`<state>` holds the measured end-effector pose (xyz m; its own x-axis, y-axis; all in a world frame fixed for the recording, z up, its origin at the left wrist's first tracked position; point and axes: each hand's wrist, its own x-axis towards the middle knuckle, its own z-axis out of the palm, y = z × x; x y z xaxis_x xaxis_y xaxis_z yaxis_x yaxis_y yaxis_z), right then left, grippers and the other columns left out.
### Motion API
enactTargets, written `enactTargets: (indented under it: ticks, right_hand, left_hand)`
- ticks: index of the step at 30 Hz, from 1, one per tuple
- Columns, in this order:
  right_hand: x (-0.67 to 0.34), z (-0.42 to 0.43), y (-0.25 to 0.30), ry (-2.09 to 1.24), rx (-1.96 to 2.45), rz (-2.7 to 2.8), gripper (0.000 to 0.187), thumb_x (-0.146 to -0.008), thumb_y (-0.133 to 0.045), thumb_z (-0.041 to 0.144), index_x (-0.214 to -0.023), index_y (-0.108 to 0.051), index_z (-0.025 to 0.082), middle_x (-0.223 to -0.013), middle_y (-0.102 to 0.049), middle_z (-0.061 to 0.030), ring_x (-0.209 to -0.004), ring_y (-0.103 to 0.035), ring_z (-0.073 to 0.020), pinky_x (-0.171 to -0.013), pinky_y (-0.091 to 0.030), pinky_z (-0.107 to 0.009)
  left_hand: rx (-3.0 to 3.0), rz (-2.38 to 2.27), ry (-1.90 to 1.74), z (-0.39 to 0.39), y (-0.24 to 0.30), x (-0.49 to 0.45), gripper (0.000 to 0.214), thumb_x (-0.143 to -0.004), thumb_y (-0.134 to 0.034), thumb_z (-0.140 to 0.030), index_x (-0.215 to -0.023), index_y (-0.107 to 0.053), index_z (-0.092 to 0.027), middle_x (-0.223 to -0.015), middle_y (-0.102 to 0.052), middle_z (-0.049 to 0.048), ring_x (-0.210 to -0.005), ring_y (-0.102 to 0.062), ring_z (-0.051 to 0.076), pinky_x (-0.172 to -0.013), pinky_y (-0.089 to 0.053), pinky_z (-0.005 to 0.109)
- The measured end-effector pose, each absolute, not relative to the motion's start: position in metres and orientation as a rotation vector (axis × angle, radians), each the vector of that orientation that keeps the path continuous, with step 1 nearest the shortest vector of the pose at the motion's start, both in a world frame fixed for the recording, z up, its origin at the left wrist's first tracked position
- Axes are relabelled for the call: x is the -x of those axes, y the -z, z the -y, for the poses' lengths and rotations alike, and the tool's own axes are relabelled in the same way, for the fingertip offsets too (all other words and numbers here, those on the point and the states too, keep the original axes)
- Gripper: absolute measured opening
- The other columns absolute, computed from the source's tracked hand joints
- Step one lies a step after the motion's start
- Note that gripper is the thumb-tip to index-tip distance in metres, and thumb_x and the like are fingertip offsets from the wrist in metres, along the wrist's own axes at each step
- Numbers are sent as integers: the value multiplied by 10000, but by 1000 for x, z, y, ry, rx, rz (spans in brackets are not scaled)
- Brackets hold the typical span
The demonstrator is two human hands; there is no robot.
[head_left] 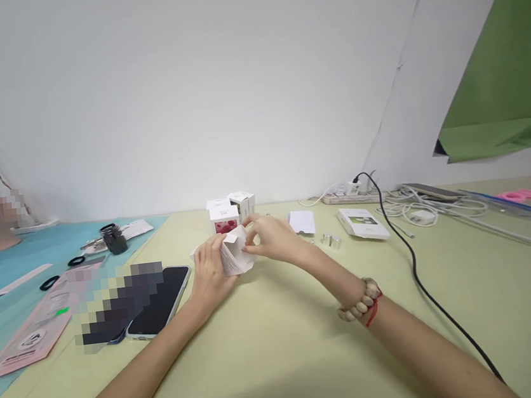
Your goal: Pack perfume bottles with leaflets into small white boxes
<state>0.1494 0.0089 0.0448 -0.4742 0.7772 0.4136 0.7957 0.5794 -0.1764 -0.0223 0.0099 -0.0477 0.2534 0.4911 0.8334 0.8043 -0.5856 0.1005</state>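
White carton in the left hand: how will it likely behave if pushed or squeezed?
The white carton looks light and easily crushed, since its open end shows thin walls. Its flat sides suggest it would slide rather than roll.

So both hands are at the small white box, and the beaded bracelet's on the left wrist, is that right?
Not quite: the beaded bracelet is on the right wrist, not the left, as the head view shows. The rest stands: the left hand and the right hand are both at the small white box.
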Motion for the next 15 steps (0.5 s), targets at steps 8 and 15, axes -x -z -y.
enactTargets:
  ticks: [8,15]
  right_hand:
    - [-174,0,-80,12,1199,2199,123,-680,-624,291,-582,-672,232,-1072,-601,21,-784,-580,-139,-623,-399,-247]
    - [-216,-5,-108,-264,1168,1713,264,-717,-592,416,-801,-674,179,-992,-616,-61,-691,-593,-141,-524,-507,-260]
  left_hand:
    - [2163,1313,1287,-14,45,26,718,-653,-617,-272,-1272,-268,-170,-1229,-459,133,-1119,-438,270,-889,-354,399]
    - [2199,1301,1267,-12,45,27,702,-682,-602,-332,-1287,-285,-170,-1242,-457,137,-1139,-428,278,-908,-339,407]
